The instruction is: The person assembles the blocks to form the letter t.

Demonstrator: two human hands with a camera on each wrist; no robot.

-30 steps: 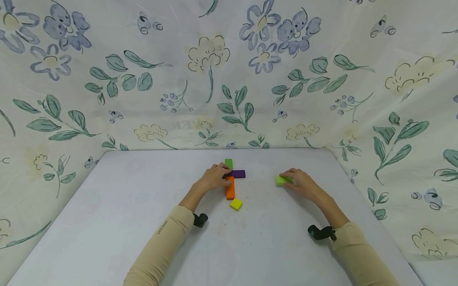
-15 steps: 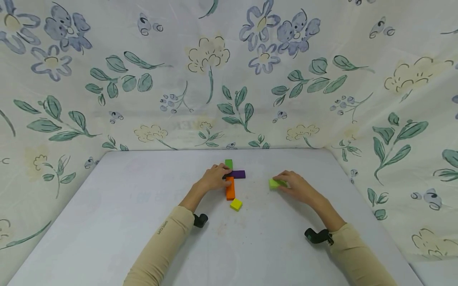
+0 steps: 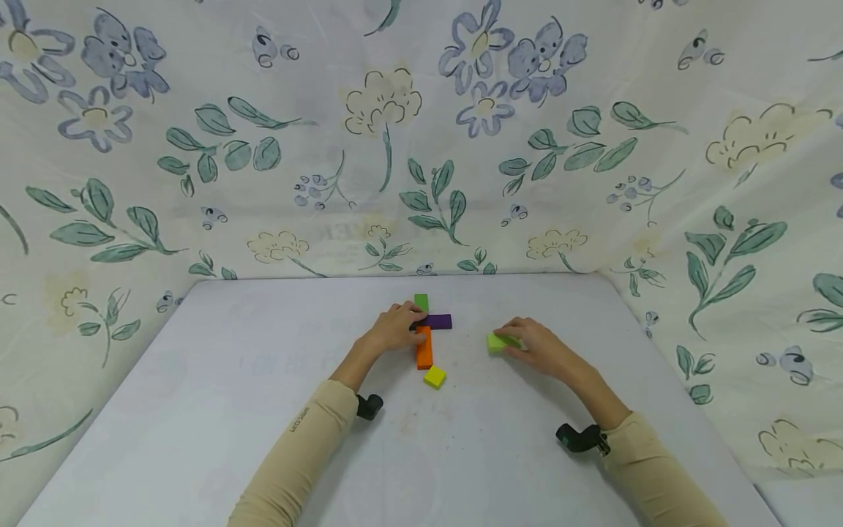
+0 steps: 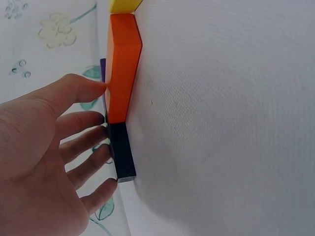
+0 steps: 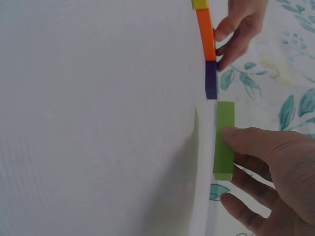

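My left hand point(image 3: 395, 326) lies at a row of blocks on the table. Its thumb touches an orange block point(image 4: 123, 73), and its relaxed fingers rest along a dark block point(image 4: 121, 152). A purple block point(image 3: 437, 321) sits crosswise beyond the orange one, with a green block point(image 3: 421, 301) at its far side. At the near end of the orange block stands a yellow block point(image 3: 435, 377), turned at an angle. My right hand point(image 3: 536, 348) pinches a light green block point(image 5: 225, 140) between thumb and fingers, to the right of the row and apart from it.
The white table point(image 3: 230, 410) spreads out around the blocks. A floral cloth point(image 3: 369, 183) hangs behind its far edge and along the sides. A black camera sits on each wrist, the left camera point(image 3: 370, 406) and the right camera point(image 3: 579, 438).
The right hand has moved left toward the row, carrying the light green block. My left hand and the blocks beside it have stayed in place.
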